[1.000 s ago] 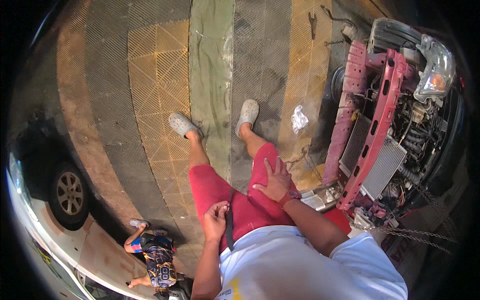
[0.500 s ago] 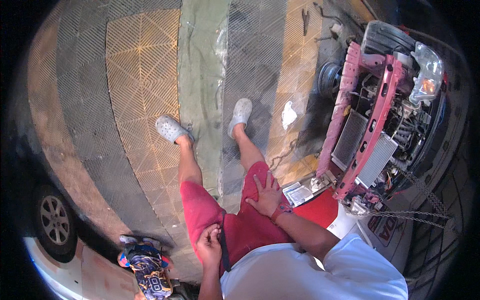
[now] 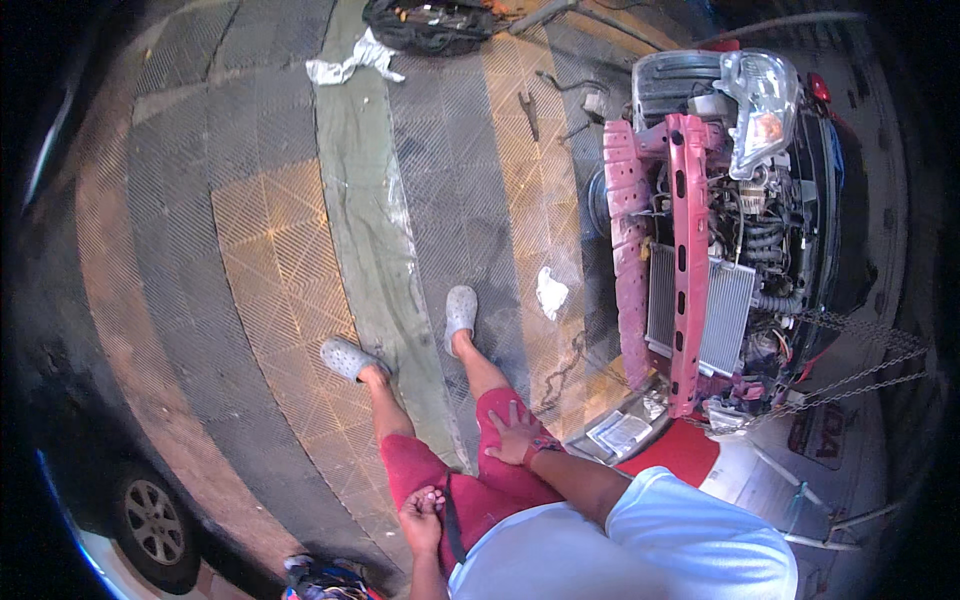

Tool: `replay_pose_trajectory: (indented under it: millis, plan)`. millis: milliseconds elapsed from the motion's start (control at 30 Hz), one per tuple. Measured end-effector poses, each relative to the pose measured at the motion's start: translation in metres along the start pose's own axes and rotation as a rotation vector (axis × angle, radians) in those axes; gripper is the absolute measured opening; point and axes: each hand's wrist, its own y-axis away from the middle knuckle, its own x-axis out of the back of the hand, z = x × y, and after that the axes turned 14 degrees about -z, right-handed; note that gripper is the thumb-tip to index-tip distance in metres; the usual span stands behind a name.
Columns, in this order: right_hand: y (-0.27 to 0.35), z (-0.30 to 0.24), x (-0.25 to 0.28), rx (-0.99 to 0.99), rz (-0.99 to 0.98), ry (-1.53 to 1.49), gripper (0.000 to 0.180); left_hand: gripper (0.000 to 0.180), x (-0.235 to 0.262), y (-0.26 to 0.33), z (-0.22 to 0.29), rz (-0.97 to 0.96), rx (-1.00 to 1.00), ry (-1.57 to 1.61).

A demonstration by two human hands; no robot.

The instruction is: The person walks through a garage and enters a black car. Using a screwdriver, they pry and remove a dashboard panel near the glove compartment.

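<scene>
With the right hand [image 3: 512, 435] flat, fingers spread, on the thigh [image 3: 500, 415] and the left hand [image 3: 422, 505] loosely curled and empty, a foot could catch the cable [image 3: 560, 375] at three o'clock of the shoe [image 3: 460, 308].

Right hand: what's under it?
The right hand lies flat on the right thigh of the red shorts, fingers spread. The cloth beneath the palm is covered. The left hand rests on the left thigh, fingers curled.

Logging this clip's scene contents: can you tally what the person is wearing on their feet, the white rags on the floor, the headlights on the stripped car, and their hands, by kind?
Grey clogs: 2 (left, right)
White rags: 2 (near the car, far one)
Headlights: 1
Hands: 2 (left hand, right hand, both resting on the red shorts)
Total: 7
</scene>
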Motion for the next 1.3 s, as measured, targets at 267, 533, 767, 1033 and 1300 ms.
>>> replay_pose_trajectory:
  millis: [267, 533, 767, 1033, 1300]
  plan:
    - [0.018, 0.087, 0.023, 0.293, -0.009, -0.21, 0.088, 0.025, -0.024, -0.014, 0.023, -0.121, 0.001, 0.258]
    - [0.019, 0.217, 0.061, 0.498, 0.196, -0.578, 0.088, 0.023, -0.115, -0.009, 0.11, -0.206, -0.107, 0.272]
    - [0.049, 0.317, 0.095, 0.471, 0.314, -0.677, 0.084, 0.027, -0.217, 0.003, 0.193, -0.351, -0.334, 0.36]
    - [0.01, 0.368, 0.098, 0.449, 0.365, -0.675, 0.084, 0.034, -0.294, 0.047, 0.243, -0.411, -0.501, 0.366]
    - [-0.004, 0.365, 0.106, 0.485, 0.37, -0.746, 0.088, 0.04, -0.314, 0.054, 0.256, -0.428, -0.557, 0.353]
